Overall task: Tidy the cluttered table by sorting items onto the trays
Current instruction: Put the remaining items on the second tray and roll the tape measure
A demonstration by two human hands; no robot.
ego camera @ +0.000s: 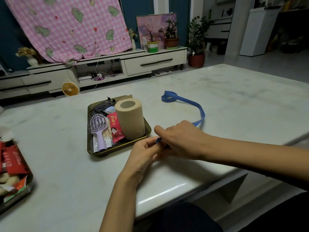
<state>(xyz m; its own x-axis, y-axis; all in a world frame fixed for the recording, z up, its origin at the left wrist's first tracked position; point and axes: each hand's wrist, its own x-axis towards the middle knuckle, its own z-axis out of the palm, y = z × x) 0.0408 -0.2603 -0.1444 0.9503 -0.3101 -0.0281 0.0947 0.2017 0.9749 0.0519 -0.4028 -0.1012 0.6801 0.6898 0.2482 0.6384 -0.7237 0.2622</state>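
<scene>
A long blue strap (185, 100) lies across the marble table, its far end looped at the centre right. Its near end is rolled up between my hands. My left hand (143, 153) pinches that rolled end from below, and my right hand (182, 139) curls over it from the right. Just left of my hands sits a gold-rimmed tray (117, 149) holding a brown toilet roll (131, 119), a lilac hairbrush (98, 126), a red packet (116, 128) and other small items. A second tray (26, 185) with red snack packets shows at the left edge.
The marble table (66, 164) ends in a corner at the near right, close to my right forearm. Beyond the table stand a low white TV cabinet (155, 62), a small yellow fan (70, 89) on the floor and potted plants (196, 47).
</scene>
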